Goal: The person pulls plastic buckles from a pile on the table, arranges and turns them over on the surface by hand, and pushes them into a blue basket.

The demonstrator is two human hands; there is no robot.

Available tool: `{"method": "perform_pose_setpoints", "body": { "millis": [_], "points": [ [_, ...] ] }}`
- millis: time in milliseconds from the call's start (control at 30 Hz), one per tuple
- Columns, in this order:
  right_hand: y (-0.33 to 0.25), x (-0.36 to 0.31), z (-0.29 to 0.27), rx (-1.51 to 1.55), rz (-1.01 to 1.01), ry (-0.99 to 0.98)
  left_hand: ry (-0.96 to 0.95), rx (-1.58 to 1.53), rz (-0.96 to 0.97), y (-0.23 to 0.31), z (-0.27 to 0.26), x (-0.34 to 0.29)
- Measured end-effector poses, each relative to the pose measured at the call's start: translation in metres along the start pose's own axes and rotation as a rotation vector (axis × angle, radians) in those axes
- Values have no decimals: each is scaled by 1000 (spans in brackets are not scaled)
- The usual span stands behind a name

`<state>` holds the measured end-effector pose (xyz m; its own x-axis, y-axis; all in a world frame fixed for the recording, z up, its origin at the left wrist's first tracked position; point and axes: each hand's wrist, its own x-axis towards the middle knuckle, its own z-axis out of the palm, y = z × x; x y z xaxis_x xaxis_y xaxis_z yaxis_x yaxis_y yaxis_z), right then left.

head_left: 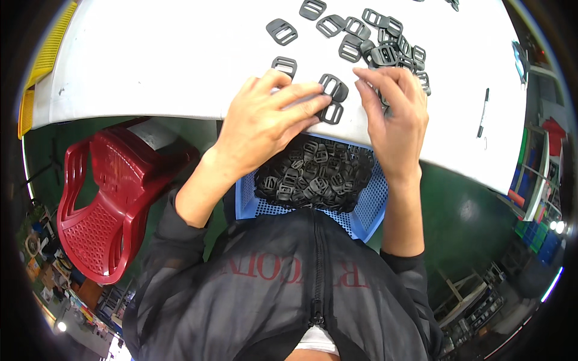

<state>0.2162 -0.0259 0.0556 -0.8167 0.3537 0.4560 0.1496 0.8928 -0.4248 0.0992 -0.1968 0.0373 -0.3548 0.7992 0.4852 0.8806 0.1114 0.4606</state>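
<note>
Touching two black buckles with its fingertips, the left hand (259, 114) reaches over the near edge of the white tabletop (168, 66). One is the upper buckle (341, 90), and the other is the lower buckle (332, 112), lying close to the edge. The left fingers are long and partly bent, with little gaps; I cannot tell if they are gripping.

Three more buckles (282, 32) lie apart, one of them partly behind the left hand. To the right is one big pile (385, 55), with too many overlapping to count. Each buckle is flat and black, with round corners and long slots through it.

The right hand (400, 117) is curled in front of the pile. A small gap shows between its thumb and pointer tips, with nothing pinched there. I cannot tell if anything is under its palm.

One blue basket (378, 198) sits below the tabletop edge, close to the person's tummy. It holds lots of small black pieces (310, 171), too many to count. One pen (483, 112) lies on the right, and a red chair (105, 204) stands on the left.
</note>
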Motion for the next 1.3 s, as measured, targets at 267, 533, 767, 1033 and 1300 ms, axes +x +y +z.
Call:
{"method": "perform_pose_setpoints", "body": {
  "millis": [267, 533, 767, 1033, 1300],
  "points": [
    [-11, -46, -2, -206, 86, -20, 7, -224, -165, 3, 8, 3],
    [0, -61, -19, -264, 163, 91, 131, 9, -150, 10, 13, 11],
    [21, -66, -25, -377, 114, 61, 17, 72, 50, 31, 52, 43],
    [24, -73, -51, -229, 151, 3, -96, 138, 60, 37, 47, 36],
    [46, -74, -51, -55, 489, 117, -53, -34, 102, 47, 66, 59]
  ]
}}
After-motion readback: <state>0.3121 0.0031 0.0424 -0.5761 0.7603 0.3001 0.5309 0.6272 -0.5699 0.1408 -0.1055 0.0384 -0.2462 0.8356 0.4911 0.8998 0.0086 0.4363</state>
